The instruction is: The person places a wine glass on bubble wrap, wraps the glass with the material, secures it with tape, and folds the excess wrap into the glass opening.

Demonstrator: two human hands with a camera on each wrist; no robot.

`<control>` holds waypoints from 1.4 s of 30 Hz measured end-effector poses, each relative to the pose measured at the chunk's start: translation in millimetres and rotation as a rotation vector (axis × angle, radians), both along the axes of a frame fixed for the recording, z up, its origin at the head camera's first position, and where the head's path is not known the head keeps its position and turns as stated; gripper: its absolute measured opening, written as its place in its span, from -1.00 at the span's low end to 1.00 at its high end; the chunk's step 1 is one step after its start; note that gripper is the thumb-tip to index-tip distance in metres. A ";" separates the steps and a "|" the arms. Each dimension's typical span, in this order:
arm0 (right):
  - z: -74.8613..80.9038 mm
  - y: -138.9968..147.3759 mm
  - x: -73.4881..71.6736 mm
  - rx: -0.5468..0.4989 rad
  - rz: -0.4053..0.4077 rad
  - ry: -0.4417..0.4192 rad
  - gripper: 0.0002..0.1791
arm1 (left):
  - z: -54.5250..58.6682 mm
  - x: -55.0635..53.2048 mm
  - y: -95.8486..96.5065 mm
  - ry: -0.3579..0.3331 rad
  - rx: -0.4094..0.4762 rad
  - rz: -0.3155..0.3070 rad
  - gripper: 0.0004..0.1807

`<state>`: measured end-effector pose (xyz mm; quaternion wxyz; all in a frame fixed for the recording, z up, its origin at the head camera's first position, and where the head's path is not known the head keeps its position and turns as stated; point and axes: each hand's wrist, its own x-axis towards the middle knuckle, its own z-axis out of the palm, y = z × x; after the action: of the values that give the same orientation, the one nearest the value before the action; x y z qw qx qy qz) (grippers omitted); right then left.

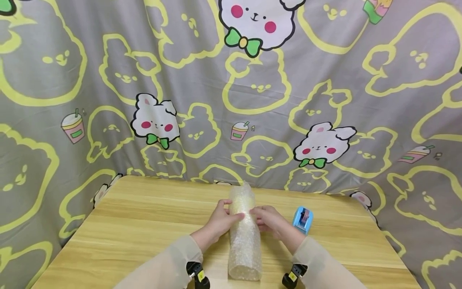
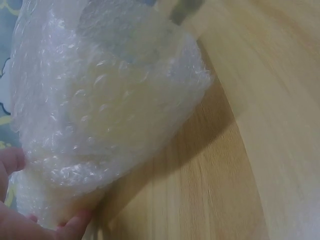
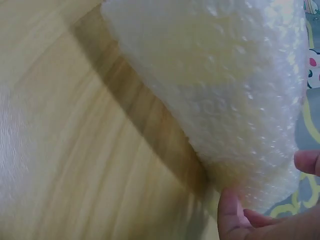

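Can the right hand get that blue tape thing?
Probably yes. The blue tape dispenser is close to the right hand, with nothing seen between them. But that hand holds the bubble wrap roll, so it would likely need to let go first.

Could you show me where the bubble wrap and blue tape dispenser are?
Bubble wrap [image 1: 245, 233]: head view, middle of its upper surface.
Blue tape dispenser [image 1: 302, 220]: head view, about the middle of its body.

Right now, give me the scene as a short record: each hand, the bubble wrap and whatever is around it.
left hand: holding the left side of the bubble wrap
right hand: holding its right side
bubble wrap: tube-shaped, lying on the wooden table
tape dispenser: blue, right of the right hand
curtain: grey, cartoon-printed, behind the table
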<state>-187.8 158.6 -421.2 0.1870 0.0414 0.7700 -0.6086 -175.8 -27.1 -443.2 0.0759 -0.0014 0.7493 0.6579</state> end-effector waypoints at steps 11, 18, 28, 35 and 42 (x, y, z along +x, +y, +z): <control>23.0 9.3 7.2 0.187 0.033 0.093 -0.40 | 0.8 4.1 0.7 0.007 0.019 0.009 -0.25; 36.9 45.8 9.1 0.245 0.040 0.136 -0.51 | -1.0 1.6 6.7 0.000 0.018 -0.001 -0.25; 36.5 93.6 14.0 0.309 -0.001 0.167 -0.55 | 2.2 0.4 5.9 0.006 0.001 -0.005 -0.25; 35.2 120.2 21.5 0.361 -0.046 0.146 -0.53 | 2.9 -0.9 6.8 -0.011 -0.011 -0.007 -0.25; 29.7 138.8 24.5 0.365 -0.078 0.100 -0.46 | 3.6 -0.8 7.4 -0.008 -0.021 -0.016 -0.25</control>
<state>-163.4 297.4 -391.5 0.1142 0.0740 0.8736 -0.4671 -176.7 -19.7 -439.6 0.0840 0.0013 0.7557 0.6495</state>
